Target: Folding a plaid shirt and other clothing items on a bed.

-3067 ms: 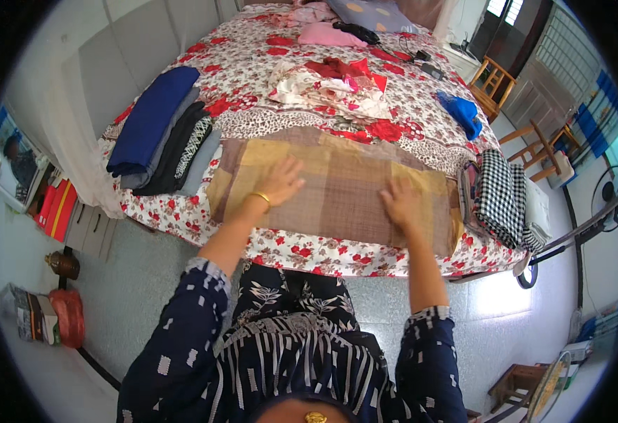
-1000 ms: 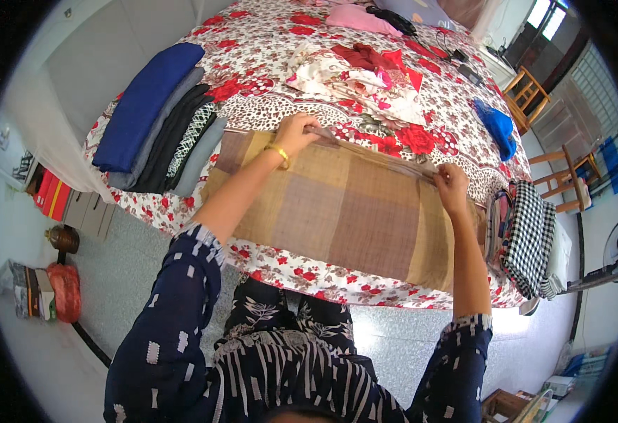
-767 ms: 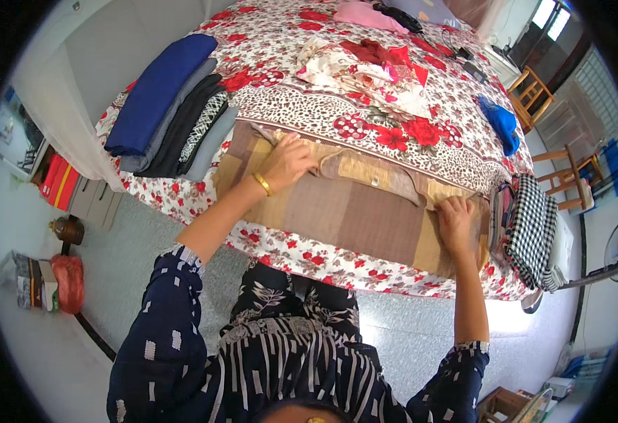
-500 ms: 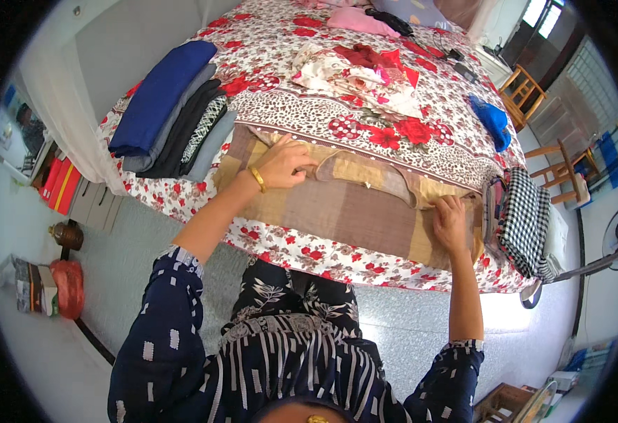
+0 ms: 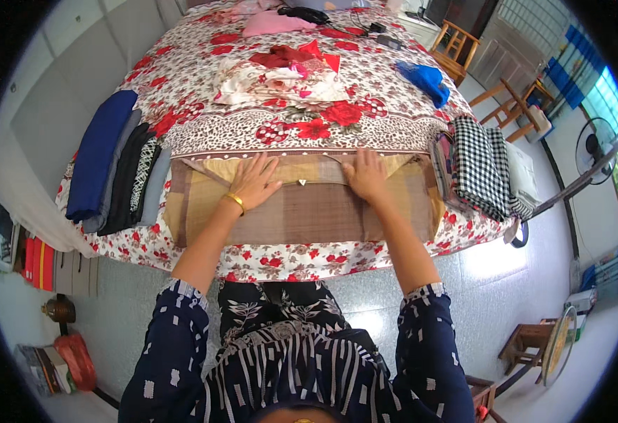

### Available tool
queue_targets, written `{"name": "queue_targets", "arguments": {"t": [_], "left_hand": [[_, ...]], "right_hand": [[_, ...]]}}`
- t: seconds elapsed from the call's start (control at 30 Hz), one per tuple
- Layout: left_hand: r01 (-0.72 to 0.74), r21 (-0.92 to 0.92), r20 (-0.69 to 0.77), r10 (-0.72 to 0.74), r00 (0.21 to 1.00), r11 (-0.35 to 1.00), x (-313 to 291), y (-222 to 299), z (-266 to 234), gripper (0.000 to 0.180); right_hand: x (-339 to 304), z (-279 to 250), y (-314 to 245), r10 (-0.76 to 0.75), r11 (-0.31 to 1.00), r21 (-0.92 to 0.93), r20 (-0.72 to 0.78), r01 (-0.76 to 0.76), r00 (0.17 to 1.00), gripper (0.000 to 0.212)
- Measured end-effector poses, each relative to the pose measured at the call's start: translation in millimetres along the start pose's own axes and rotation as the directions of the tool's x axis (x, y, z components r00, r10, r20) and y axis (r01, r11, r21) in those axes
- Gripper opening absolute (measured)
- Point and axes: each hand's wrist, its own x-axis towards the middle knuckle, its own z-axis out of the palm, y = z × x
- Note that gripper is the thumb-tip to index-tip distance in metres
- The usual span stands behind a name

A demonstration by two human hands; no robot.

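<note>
A brown and tan plaid shirt lies folded into a wide flat strip along the bed's near edge. A small white label shows near the middle of its upper part. My left hand rests flat on the shirt left of the label, fingers stretched toward its far edge. To the right of the label my right hand also lies flat on the cloth, fingers spread. Neither hand grips anything; both palms face down on the fabric.
Folded dark clothes are stacked at the bed's left. A checked folded pile sits at the right. Farther back on the floral bedspread lie crumpled red and white clothing and a blue item. Wooden chairs stand beyond.
Both hands have let go of the shirt's far edge, moved closer together and flattened onto it. Its neckline part now lies flatter. The view has shifted to the right.
</note>
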Motion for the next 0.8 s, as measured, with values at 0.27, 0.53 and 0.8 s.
{"name": "queue_targets", "arguments": {"t": [0.27, 0.53, 0.8], "left_hand": [[0.05, 0.004, 0.095, -0.05, 0.994, 0.999, -2, 9, -13, 0.061], [0.042, -0.005, 0.103, -0.041, 0.994, 0.999, 0, 14, -16, 0.061], [0.048, -0.009, -0.001, -0.048, 0.999, 0.999, -3, 7, -2, 0.06]], "right_hand": [[-2, -29, 102, 0.405, 0.912, -0.107, 0.07, -0.397, 0.912, 0.076], [-15, -42, 100, 0.509, 0.836, -0.147, -0.151, -0.529, 0.847, 0.055], [-21, -45, 113, 0.0, 0.981, -0.175, -0.422, -0.082, 0.907, 0.036]]}}
